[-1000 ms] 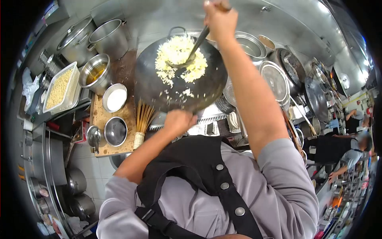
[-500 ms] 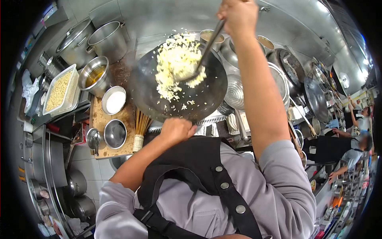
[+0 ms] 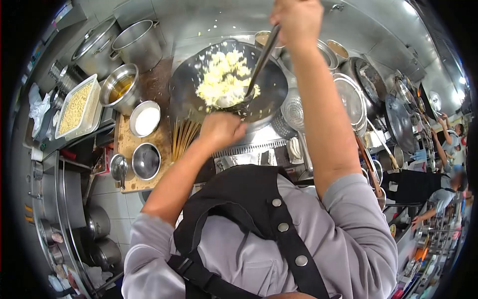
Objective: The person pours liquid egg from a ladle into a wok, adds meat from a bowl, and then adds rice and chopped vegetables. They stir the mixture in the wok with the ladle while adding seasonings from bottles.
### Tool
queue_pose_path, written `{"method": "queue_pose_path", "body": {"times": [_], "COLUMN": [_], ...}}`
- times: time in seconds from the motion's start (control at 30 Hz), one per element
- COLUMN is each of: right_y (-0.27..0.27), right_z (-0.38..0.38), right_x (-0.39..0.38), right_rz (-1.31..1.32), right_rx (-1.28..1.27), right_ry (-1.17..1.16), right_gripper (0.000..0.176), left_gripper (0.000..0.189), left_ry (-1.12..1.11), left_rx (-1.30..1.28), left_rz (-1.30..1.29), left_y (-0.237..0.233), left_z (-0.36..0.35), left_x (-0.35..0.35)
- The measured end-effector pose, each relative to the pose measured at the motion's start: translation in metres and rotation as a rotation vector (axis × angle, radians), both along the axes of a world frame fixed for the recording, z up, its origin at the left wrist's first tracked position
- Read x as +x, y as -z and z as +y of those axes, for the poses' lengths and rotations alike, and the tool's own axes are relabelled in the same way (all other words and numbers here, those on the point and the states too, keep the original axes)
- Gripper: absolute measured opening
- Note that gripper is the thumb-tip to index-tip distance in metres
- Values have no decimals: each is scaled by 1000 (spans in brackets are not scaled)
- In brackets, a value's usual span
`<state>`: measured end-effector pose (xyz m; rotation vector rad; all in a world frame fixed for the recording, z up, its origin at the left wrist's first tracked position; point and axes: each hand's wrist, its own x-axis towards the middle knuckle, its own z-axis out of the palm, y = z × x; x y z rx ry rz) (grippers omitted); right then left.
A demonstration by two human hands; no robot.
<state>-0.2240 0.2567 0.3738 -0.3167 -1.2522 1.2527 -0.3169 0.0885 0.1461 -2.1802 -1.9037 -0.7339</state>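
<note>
My right hand (image 3: 298, 22) is closed round the handle of a ladle (image 3: 264, 57), whose bowl sits low in the food. My left hand (image 3: 221, 132) is closed at the near edge of a dark wok (image 3: 275, 92); its fingers hide the part they grip. Inside the wok is a loose heap of rice with yellow bits that look like egg (image 3: 224, 74). Some grains are in the air past the far rim. Just left of the wok stands a bamboo brush (image 3: 184, 137), partly behind my left forearm.
On a wooden board to the left are a bowl of white stuff (image 3: 147, 119), an empty metal bowl (image 3: 146, 161) and a spoon (image 3: 118, 167). A pot of amber liquid (image 3: 119, 92) stands beyond. A perforated skimmer (image 3: 294, 109) lies right. Another person (image 3: 440, 194) is far right.
The wok and my left hand have moved forward, away from my body. The rice has spread and loosened, with grains flung higher. My right hand stays nearly in place.
</note>
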Motion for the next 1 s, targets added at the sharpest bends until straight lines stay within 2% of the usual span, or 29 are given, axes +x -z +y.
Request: {"method": "queue_pose_path", "body": {"times": [0.1, 0.2, 0.23, 0.33, 0.4, 0.47, 0.53, 0.6, 0.67, 0.73, 0.8, 0.87, 0.9, 0.93, 1.0], "right_y": [74, 64, 35, -17, 4, 42, 69, 57, 7, -24, -10, 31, 55, 59, 54], "right_z": [21, 61, 49, 18, 9, 1, 27, 43, 39, 15, 5, 6, 12, 19, 37], "right_x": [-37, -31, -20, 6, -1, -23, -35, -30, -12, 5, 6, -10, -26, -26, -23], "right_rz": [35, 44, 30, 75, 68, -78, -64, -42, -68, -2, 53, -201, -114, -113, -139], "right_rx": [86, 111, -22, 77, 132, 80, 101, 126, -8, 106, 180, 202, 80, 87, 225], "right_ry": [50, 84, 21, -39, -68, 77, 84, 102, 86, 62, -33, 101, 86, 89, 188], "right_gripper": [24, 23, 15, 15, 14, 22, 22, 22, 14, 14, 14, 22, 20, 20, 19], "left_gripper": [42, 42, 39, 35, 34, 38, 42, 39, 38, 39, 41, 41, 42, 42, 43], "left_ry": [-57, -62, -16, 43, -45, -80, -111, -107, 51, 55, -32, -37, -43, -40, -65], "left_rx": [7, -129, -203, -242, -107, -14, 87, -109, -194, -154, -66, -8, 41, 48, -173], "left_rz": [-127, -103, -102, -110, -20, -74, -136, -85, -114, -105, -41, -116, -101, -101, -85], "left_y": [29, 50, 52, 16, -2, 23, 38, 47, 46, 13, -13, 10, 24, 34, 48], "left_z": [26, -14, -35, -39, -2, 24, 24, -9, -44, -40, -3, 29, 29, 20, -10], "left_x": [2, 22, 29, 25, 8, 3, 11, 27, 32, 26, 9, -5, 1, 9, 23]}}
